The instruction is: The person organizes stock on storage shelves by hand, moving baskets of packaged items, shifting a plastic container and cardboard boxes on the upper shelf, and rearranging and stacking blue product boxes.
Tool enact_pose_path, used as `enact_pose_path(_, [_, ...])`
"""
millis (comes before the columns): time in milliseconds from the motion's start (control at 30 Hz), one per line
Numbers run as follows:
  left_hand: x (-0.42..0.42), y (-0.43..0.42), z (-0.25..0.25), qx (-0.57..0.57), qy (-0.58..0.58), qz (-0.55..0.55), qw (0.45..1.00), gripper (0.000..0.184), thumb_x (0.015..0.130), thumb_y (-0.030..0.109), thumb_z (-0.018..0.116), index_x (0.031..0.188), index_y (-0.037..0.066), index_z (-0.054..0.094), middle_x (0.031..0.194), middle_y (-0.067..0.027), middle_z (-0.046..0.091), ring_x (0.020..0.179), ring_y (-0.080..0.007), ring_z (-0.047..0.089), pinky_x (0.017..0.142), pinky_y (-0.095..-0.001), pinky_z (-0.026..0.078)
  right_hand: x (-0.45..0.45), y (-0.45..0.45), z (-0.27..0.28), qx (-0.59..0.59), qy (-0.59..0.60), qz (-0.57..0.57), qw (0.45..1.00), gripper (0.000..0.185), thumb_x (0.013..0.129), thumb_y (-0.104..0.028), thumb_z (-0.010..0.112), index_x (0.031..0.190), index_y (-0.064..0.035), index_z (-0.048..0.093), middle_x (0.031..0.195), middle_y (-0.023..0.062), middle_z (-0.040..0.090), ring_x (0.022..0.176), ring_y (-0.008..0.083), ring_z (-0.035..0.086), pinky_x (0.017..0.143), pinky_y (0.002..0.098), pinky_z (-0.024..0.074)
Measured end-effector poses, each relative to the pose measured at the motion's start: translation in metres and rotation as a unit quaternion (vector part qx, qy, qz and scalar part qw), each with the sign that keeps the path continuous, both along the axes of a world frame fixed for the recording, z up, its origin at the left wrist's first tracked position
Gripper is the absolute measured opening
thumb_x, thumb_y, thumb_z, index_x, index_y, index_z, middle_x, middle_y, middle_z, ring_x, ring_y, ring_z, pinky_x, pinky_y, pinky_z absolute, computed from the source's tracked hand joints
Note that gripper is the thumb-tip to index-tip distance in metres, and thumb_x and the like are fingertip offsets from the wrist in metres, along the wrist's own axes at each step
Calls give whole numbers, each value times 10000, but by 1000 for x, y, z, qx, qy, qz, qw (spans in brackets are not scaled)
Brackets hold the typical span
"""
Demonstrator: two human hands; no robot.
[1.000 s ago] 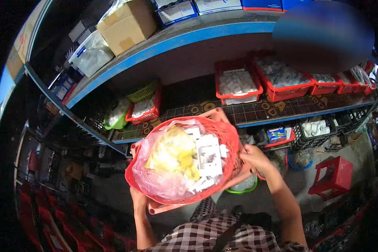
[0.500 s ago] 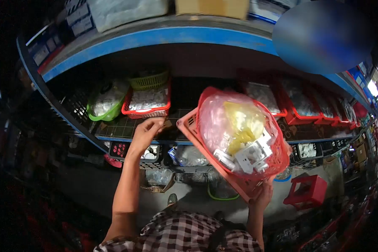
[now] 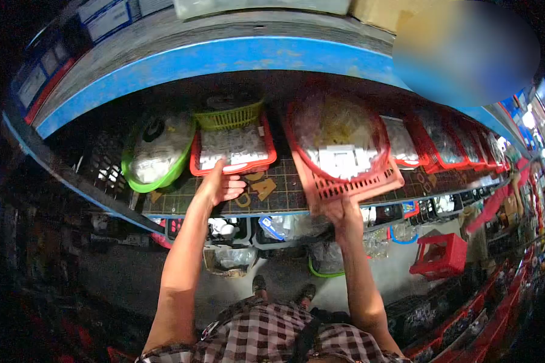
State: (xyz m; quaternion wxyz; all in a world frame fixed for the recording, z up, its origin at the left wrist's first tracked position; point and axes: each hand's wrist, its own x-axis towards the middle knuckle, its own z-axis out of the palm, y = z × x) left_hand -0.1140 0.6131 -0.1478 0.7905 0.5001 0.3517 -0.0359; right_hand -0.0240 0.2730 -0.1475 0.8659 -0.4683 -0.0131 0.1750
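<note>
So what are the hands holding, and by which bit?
The right hand has the pink crate by its near edge. The left hand, open near the red basket, seems to hold nothing.

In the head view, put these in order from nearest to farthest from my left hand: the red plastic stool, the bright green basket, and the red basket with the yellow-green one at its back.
1. Red basket: directly beyond the left hand.
2. Bright green basket: to the hand's left.
3. Red plastic stool: far off, lower right.

arms [image 3: 183, 266] outstretched, left hand [image 3: 222, 186] with thumb [image 3: 217, 167] raised, right hand [image 3: 344, 214] gripping.
</note>
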Motion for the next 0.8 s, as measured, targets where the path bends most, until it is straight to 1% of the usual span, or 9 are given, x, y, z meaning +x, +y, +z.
enact_pose_path(133, [4, -9, -4, -12, -14, 62, 998, 623, 904, 566, 310, 1078, 8, 526, 919, -172, 639, 775, -255, 619, 689, -367, 525, 38, 22, -36, -13, -3, 66, 998, 262, 949, -302, 516, 1002, -46, 537, 881, 107, 643, 759, 226, 648, 662, 315, 540])
enact_pose_path(233, [-14, -29, 1, -81, -23, 69, 994, 560, 941, 501, 263, 1119, 24, 498, 842, -156, 639, 629, -236, 610, 580, -336, 535, 16, 13, -12, -6, 38, 96, 995, 426, 947, -458, 467, 1030, -52, 564, 918, 143, 662, 780, 249, 663, 715, 360, 532])
enact_pose_path(333, [-72, -75, 12, -50, -39, 60, 996, 464, 953, 414, 298, 1128, 24, 477, 920, -160, 656, 743, -253, 658, 641, -372, 544, -14, -10, -22, 6, 99, 157, 983, 390, 965, -418, 448, 964, -42, 554, 811, 125, 657, 747, 248, 663, 692, 368, 536])
enact_pose_path(367, [-96, -72, -3, -129, -60, 2, 990, 402, 927, 365, 397, 1128, 30, 489, 929, -157, 653, 743, -251, 659, 647, -359, 552, -27, -14, -25, -42, 50, 175, 982, 342, 965, -370, 461, 955, -41, 557, 787, 115, 653, 736, 235, 661, 674, 345, 533])
enact_pose_path(400, [-119, -98, 19, -115, -34, 90, 989, 401, 901, 351, 476, 1115, 13, 502, 940, -154, 653, 746, -246, 665, 659, -354, 558, -37, -17, -23, -90, 2, 190, 978, 294, 966, -322, 474, 947, -41, 559, 763, 105, 649, 726, 222, 659, 657, 323, 530])
enact_pose_path(600, [-232, -139, 24, -4, 63, 154, 986, 449, 868, 370, 479, 1087, -20, 520, 850, -187, 664, 650, -286, 667, 537, -349, 561, -22, 18, 72, -230, -347, 119, 901, 224, 936, -184, 523, 889, 19, 605, 826, 64, 644, 745, 123, 587, 713, 258, 472])
enact_pose_path(700, [-240, -145, 24, 17, 106, 178, 978, 461, 852, 404, 488, 1078, 4, 525, 840, -158, 663, 614, -273, 646, 529, -355, 521, 7, 75, 68, -233, -460, 114, 849, 158, 883, -146, 575, 937, -2, 611, 879, 121, 637, 791, 196, 619, 703, 289, 466])
enact_pose_path(733, [-242, -145, 21, 8, 100, 182, 978, 470, 862, 398, 483, 1099, -7, 507, 844, -167, 655, 615, -282, 648, 529, -354, 529, 15, 94, 67, -187, -479, 141, 846, 151, 894, -80, 546, 976, 32, 606, 891, 109, 606, 828, 152, 615, 723, 277, 487])
enact_pose_path(800, [-237, -149, 26, 38, 95, 205, 973, 503, 873, 390, 470, 1125, -45, 495, 853, -180, 643, 601, -290, 650, 507, -350, 530, 30, 124, 63, -352, -581, 123, 724, 272, 874, -203, 557, 1071, -21, 602, 1072, 181, 592, 994, 313, 587, 862, 368, 457])
